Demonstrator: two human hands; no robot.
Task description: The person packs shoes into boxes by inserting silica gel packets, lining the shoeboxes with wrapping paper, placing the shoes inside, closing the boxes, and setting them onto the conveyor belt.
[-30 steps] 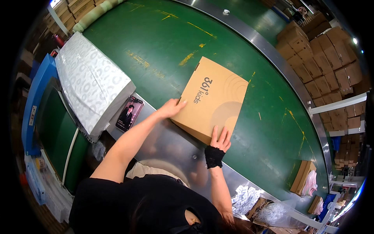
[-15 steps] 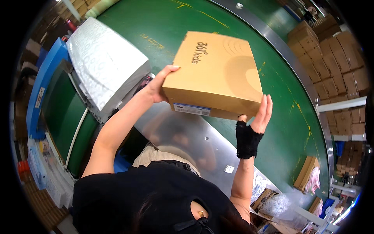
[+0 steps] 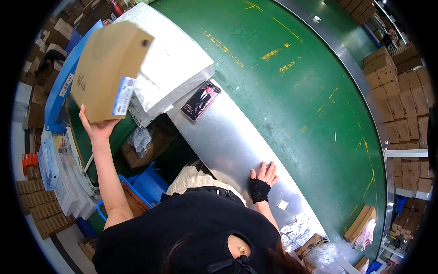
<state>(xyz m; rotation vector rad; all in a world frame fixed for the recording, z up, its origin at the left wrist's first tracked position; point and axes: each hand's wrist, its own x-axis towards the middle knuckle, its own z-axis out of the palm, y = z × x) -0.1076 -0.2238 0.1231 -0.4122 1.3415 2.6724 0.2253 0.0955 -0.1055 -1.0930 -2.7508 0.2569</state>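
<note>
My left hand (image 3: 99, 127) grips the lower end of a brown cardboard shoebox (image 3: 107, 68), raised at the left with its side label facing right. The box overlaps a stack of white patterned sheets (image 3: 171, 50) behind it. My right hand (image 3: 266, 173), in a black fingerless glove (image 3: 259, 190), rests with fingers spread on the metal ledge (image 3: 228, 146) and holds nothing. Between the hands, a smartphone (image 3: 200, 100) lies on the ledge beside the white stack, its screen lit.
A green conveyor belt (image 3: 296, 105) curves past the ledge. Blue curved guard (image 3: 59, 105) stands at left; a blue basket (image 3: 148, 185) sits below. Crumpled plastic (image 3: 326, 253) and an open carton (image 3: 360, 223) lie at lower right. Stacked cartons (image 3: 404, 100) line the right.
The shoebox has swung left and turned, now in my left hand alone. My right hand has let go and come down onto the ledge. The phone shows fully now.
</note>
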